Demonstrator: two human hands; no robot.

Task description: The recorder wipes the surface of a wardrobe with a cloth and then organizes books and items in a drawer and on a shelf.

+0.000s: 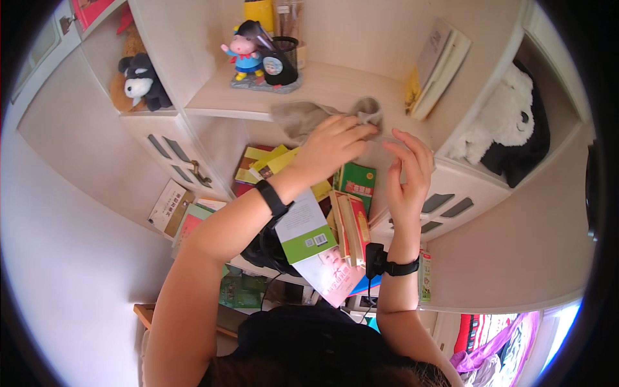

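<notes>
My left hand [336, 142] reaches up to the front edge of the shelf [338, 87], its fingers closed on a bunched grey-brown cloth [309, 118]. The cloth is blurred; part of it trails left over the shelf's edge, and a fold curls up beside my fingertips. To the right, my right hand [410, 169] is raised with its fingers bent and apart, holding nothing. It is close to the cloth but seems apart from it. Both wrists wear black straps, and the right strap [404, 267] carries a small black box with a cable.
On the shelf stand a cartoon figurine with a mesh pen holder [263, 63] and, at right, leaning books [437, 72]. Loosely piled books [309, 222] lie below my arms. Plush toys fill side compartments: a dark dog [142, 82] and a white one [510, 109].
</notes>
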